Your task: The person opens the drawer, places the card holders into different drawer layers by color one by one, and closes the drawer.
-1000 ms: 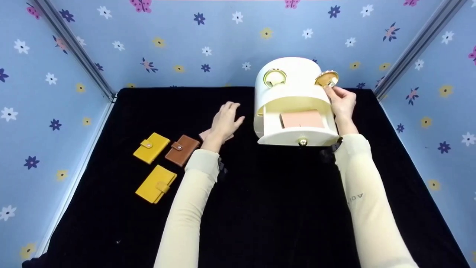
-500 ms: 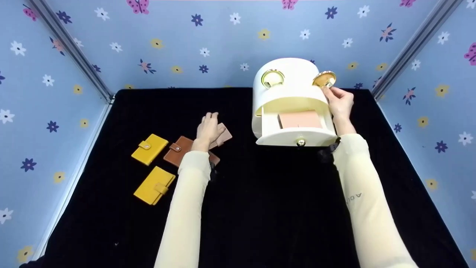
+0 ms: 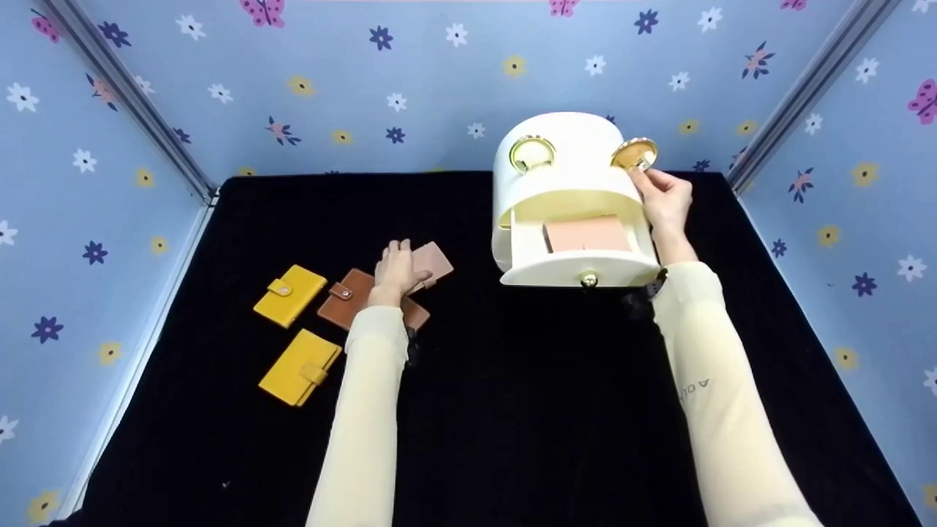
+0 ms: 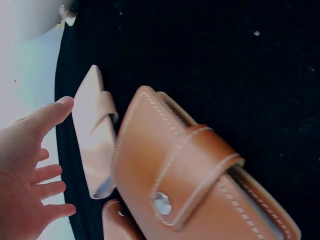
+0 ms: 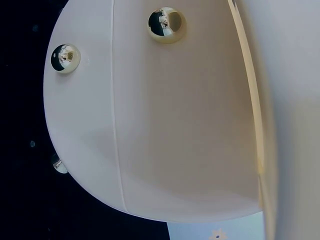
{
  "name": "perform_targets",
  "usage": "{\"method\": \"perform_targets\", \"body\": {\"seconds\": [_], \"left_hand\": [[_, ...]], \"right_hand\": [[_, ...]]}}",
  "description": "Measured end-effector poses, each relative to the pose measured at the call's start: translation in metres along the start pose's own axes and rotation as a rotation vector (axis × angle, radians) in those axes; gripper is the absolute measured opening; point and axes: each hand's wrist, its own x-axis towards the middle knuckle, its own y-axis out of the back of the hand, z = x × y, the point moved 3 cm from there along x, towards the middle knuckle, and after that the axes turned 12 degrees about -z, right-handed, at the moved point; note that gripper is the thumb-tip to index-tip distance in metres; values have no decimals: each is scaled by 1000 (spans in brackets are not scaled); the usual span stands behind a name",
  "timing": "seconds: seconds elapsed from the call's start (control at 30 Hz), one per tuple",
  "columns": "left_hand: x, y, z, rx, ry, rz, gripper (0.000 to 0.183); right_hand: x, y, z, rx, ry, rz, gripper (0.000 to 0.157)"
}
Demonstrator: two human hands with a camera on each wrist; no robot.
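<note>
My left hand [image 3: 395, 271] is over a small pale pink card wallet [image 3: 433, 262] on the black cloth. The left wrist view shows its fingers spread, with the thumb beside the pale pink wallet [image 4: 90, 135]. Near that hand lie a brown snap-strap wallet [image 3: 345, 300] and another brown wallet [image 3: 416, 315], partly hidden by my arm. My right hand [image 3: 667, 205] pinches the lower edge of a gold round ear-like piece [image 3: 635, 154] on a white domed box [image 3: 578, 139]. The box's drawer [image 3: 542, 272] is pulled out, with a salmon-pink wallet [image 3: 585, 234] inside.
Two yellow wallets, one upper [image 3: 290, 296] and one lower [image 3: 300, 367], lie on the left of the black cloth [image 3: 512, 410]. A second gold ring [image 3: 533, 155] sits on the box's left. Flower-patterned panels [image 3: 424, 80] enclose the back and sides.
My left hand has moved left and down across the pale pink wallet, uncovering its right part and the second brown wallet. My right hand keeps its hold on the gold piece.
</note>
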Motion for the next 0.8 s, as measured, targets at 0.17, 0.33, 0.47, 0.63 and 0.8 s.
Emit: {"method": "perform_targets", "body": {"seconds": [0.17,0.33,0.47,0.63,0.8], "left_hand": [[1,-6,-3,-5,11,-16,81],[1,-13,-5,-25,29,-38,87],[1,-19,-6,-22,48,-60,88],[2,-24,-6,-22,59,-60,90],[3,-26,-5,-27,64,-50,89]], "right_hand": [[0,1,-1,2,5,3,29],[-1,1,-1,5,18,13,26],[0,0,-1,7,21,13,24],[0,0,-1,-2,17,13,26],[0,0,0,-19,4,6,28]]}}
